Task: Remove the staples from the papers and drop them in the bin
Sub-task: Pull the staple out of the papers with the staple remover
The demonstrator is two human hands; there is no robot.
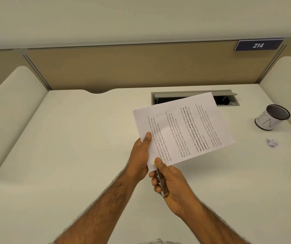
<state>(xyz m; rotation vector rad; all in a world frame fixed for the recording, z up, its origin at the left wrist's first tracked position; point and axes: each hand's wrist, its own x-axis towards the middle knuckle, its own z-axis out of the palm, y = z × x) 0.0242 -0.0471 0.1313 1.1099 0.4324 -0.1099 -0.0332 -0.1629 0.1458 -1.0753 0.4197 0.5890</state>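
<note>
Across the lower two thirds of the frame, a white desk (62, 155); behind it, in a band across the upper middle, a tan partition panel (123, 67); at the left and right edges, rounded white side dividers (14, 95); right of centre, held up off the desk and tilted, the papers (181, 127), printed text running sideways, far corner overlapping the hatch in the picture; rising from the bottom edge toward centre, two bare forearms; at centre, the left hand (140, 155), grasping the papers at their lower left edge, thumb pressed flat on the top sheet, fingers hidden underneath; just below and right of it, the right hand (172, 182), fingers curled round a narrow tool (161, 180), thumb on its upper end, yellow tip touching the papers' near corner; staple itself too small to make out; upper right of centre, an open grey cable hatch (229, 101) sunk into the desk; upper right, a dark number plate (258, 45) reading 214; at the right edge, well apart from both hands, the bin (271, 118), a black mesh cup wrapped in white paper with handwritten letters, standing on the desk; just below it in the frame, a small greyish speckled patch (271, 143), nature unclear.
</note>
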